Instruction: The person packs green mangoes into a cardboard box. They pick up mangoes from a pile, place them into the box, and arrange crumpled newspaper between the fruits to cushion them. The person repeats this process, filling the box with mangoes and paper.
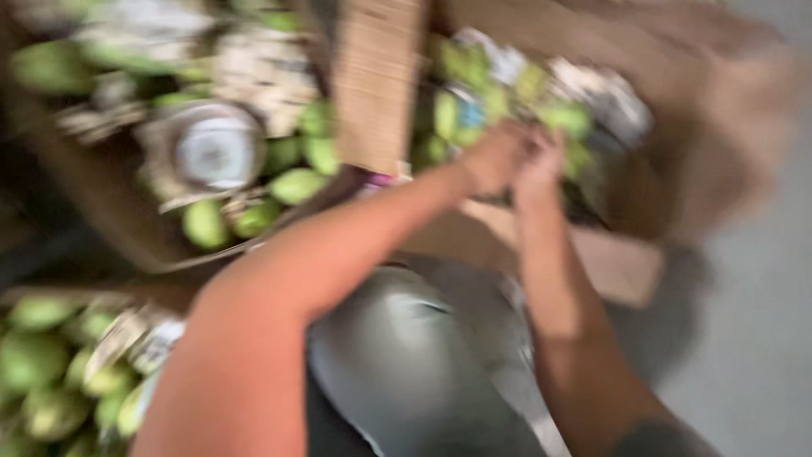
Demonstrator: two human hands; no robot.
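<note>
Frame heavily blurred. Left hand [495, 156] and right hand [539, 165] meet over the right box [626, 262], a brown carton of green fruit [568, 117] and crumpled grey-white paper [616, 95]; grip of either hand cannot be told. Cardboard divider [375, 80] stands upright just left of the hands; left box [127, 237] holds more fruit and a round white lid [216, 151]; grey floor [753, 338] at right.

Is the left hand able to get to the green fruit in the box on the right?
Probably yes: the left hand is already over the green fruit in that cardboard box, with nothing between them, though blur hides any contact.
</note>
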